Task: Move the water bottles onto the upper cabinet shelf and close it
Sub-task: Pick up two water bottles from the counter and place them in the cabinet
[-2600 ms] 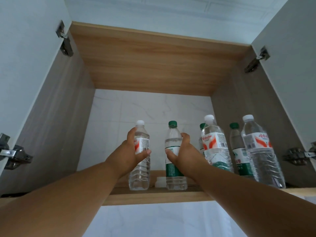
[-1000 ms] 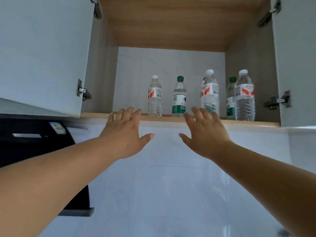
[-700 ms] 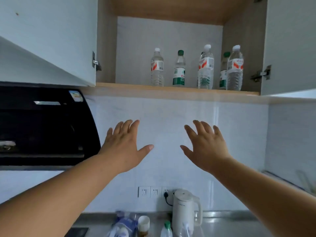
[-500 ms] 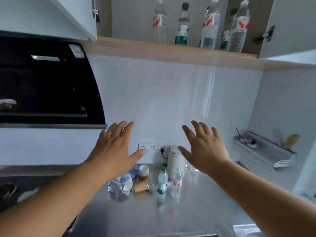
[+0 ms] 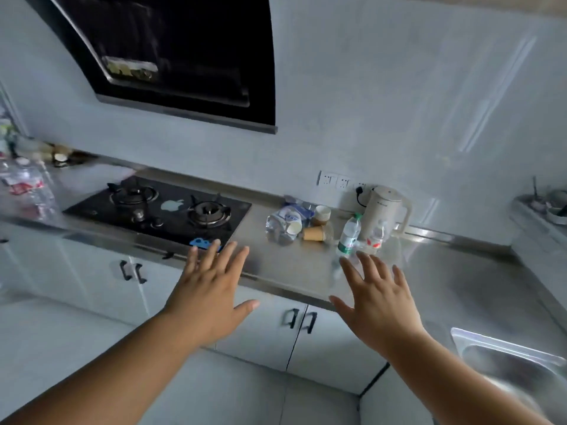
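Two water bottles stand upright on the steel table (image 5: 306, 271), right in front of the kettle (image 5: 387, 210): we see a green-capped bottle (image 5: 349, 233) with a green label on the kettle's left side, and a red-labelled bottle (image 5: 376, 233) just beside it, overlapping the kettle body. We can't tell if either touches the kettle.

Our left hand (image 5: 211, 297) hovers over the table's front edge, well left of the kettle, fingers straight and spread, palm down, holding nothing. Our right hand (image 5: 379, 302) hovers nearer the viewer than the kettle, fingers also spread flat, empty, its fingertips just short of the green-capped bottle in the view; not touching it.

Left of the kettle sits a clutter: a crumpled clear plastic bag (image 5: 283, 223) with paper cups, a stack of brown paper cups (image 5: 322, 214) upright, another brown cup (image 5: 317, 233) lying on its side. Behind the kettle, wall sockets (image 5: 334, 180) with a black plug in. Far left of the kettle, a black two-burner gas hob (image 5: 162, 210) is set in the table, with a black range hood (image 5: 184, 56) above it. Sink (image 5: 515, 366) is right of the kettle, toward the viewer. White cabinet doors with black handles (image 5: 299, 320) run below the table. Blurred bottles (image 5: 24, 191) show at the far left edge.
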